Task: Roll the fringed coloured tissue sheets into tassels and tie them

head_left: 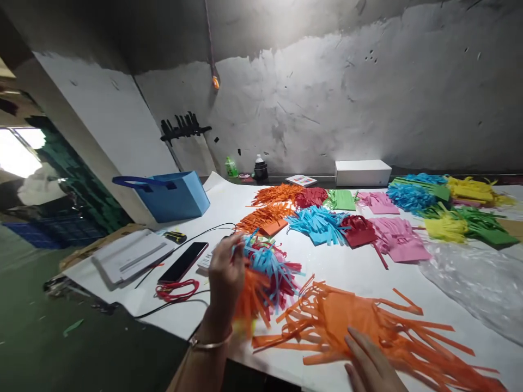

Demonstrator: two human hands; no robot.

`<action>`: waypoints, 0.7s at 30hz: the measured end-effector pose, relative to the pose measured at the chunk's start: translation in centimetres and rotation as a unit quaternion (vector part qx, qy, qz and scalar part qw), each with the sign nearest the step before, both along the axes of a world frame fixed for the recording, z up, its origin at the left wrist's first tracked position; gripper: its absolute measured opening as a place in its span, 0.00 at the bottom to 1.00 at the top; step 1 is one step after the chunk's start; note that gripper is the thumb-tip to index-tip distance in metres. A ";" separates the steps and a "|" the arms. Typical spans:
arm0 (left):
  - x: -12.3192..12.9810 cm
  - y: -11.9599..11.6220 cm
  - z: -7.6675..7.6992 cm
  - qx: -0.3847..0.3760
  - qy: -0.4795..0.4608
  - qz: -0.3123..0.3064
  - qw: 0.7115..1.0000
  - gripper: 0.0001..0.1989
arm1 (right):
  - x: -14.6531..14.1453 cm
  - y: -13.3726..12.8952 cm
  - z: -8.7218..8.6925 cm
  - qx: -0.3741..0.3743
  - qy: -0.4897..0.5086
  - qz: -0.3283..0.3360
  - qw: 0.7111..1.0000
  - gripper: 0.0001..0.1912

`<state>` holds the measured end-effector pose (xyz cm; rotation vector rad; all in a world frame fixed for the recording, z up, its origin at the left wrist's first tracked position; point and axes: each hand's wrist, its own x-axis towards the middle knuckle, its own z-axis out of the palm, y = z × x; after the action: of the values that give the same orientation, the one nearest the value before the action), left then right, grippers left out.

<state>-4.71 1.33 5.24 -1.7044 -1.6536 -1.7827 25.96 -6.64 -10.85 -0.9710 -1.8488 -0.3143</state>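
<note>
My left hand (224, 269) is raised beside a mixed bundle of blue, red and orange fringed tissue paper (265, 264). Its fingers are curled together in a pinch, and I cannot make out what, if anything, is between them. Blurred orange strips hang just right of that hand. In front of me an orange fringed tissue sheet (341, 313) lies spread, its strips fanning out left and right from a solid middle. My right hand (371, 362) rests on its near edge with fingers stretched out; part of the hand is cut off by the frame.
Fringed bundles in several colours, such as a blue one (321, 223) and a pink one (400, 239), line the table's far side. Clear plastic (474, 283) lies right. A phone (183, 263), red cable (177, 290), utility knife (175, 236) and blue bag (177, 196) are left.
</note>
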 end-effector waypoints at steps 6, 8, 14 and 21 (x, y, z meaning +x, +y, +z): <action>8.1 -0.2 -4.2 -0.105 0.320 -0.299 0.893 0.19 | 1.8 -0.1 -0.6 0.014 -0.156 -0.085 0.984 0.19; 10.9 -1.8 -6.6 -0.168 0.390 -0.430 0.797 0.18 | 2.4 -0.6 -0.5 0.009 -0.189 -0.093 0.977 0.20; 10.4 -2.6 -8.0 -0.259 0.384 -0.400 0.791 0.04 | 4.8 -2.5 -0.1 -0.074 -0.186 -0.071 0.977 0.08; 6.5 -2.2 -8.9 -0.228 0.376 -0.335 0.833 0.04 | 7.9 -2.8 0.7 -0.094 -0.173 -0.209 0.958 0.08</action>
<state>1.84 -0.91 -3.65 -2.9454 -1.2160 -0.6044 33.87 -9.41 -10.15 -1.5224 -1.9991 -0.6026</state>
